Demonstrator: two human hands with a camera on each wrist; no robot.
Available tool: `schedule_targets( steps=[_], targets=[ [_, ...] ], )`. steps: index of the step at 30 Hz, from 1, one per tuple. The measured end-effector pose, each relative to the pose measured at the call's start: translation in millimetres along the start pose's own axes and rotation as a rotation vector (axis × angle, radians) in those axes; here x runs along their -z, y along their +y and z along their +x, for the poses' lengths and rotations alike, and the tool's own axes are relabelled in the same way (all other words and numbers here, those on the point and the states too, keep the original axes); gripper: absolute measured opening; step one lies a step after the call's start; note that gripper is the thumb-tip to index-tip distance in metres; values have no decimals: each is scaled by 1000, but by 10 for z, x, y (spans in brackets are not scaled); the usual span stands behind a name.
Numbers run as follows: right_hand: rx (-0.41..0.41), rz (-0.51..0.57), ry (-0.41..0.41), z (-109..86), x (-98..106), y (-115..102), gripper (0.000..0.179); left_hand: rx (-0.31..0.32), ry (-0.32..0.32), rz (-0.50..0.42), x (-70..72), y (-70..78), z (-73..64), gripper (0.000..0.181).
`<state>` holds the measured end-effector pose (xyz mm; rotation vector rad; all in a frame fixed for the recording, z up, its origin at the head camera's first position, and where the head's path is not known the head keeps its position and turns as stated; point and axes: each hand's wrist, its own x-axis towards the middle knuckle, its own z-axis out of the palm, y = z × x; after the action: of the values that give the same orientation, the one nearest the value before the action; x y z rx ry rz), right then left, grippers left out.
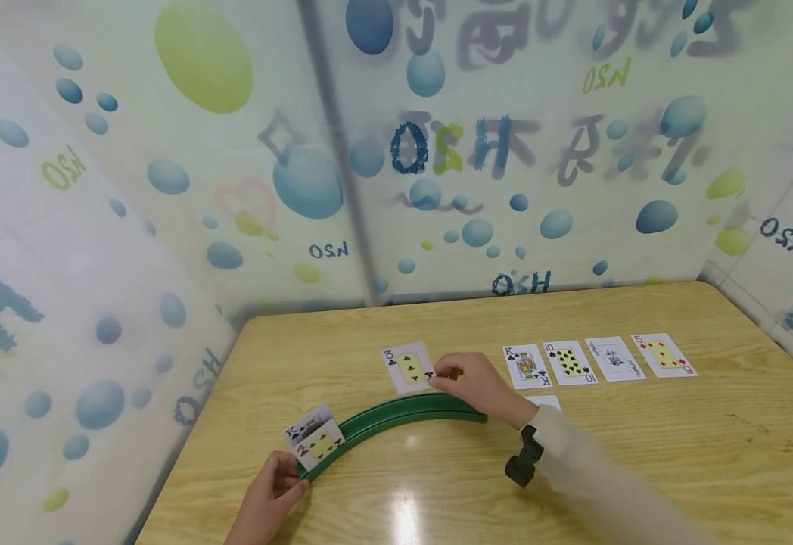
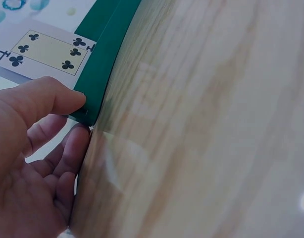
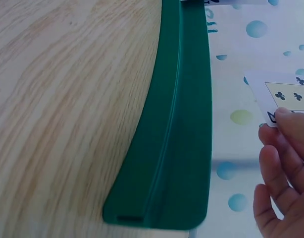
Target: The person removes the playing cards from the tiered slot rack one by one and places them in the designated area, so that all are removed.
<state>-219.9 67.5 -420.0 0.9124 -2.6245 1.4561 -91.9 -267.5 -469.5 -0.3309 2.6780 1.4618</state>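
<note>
A curved green card holder runs across the table. My left hand grips its left end, thumb on the front face in the left wrist view. At that end a four of clubs stands in the holder, overlapping a king behind it. Beyond the holder's right half, my right hand pinches a three of clubs by its lower right corner between thumb and finger. In the right wrist view the three of clubs is tilted, apart from the holder.
Face up at the right lie a king of clubs, a ten of spades, a joker and a five of diamonds. Another card is mostly hidden behind my right wrist. A patterned curtain hangs behind the table.
</note>
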Motion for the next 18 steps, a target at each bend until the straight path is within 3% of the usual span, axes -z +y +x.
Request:
schedule_targets(
  steps=[18],
  targets=[
    [-50, -136, 99, -364, 597, 186, 10, -10, -1, -3, -2, -7, -2, 32]
  ],
)
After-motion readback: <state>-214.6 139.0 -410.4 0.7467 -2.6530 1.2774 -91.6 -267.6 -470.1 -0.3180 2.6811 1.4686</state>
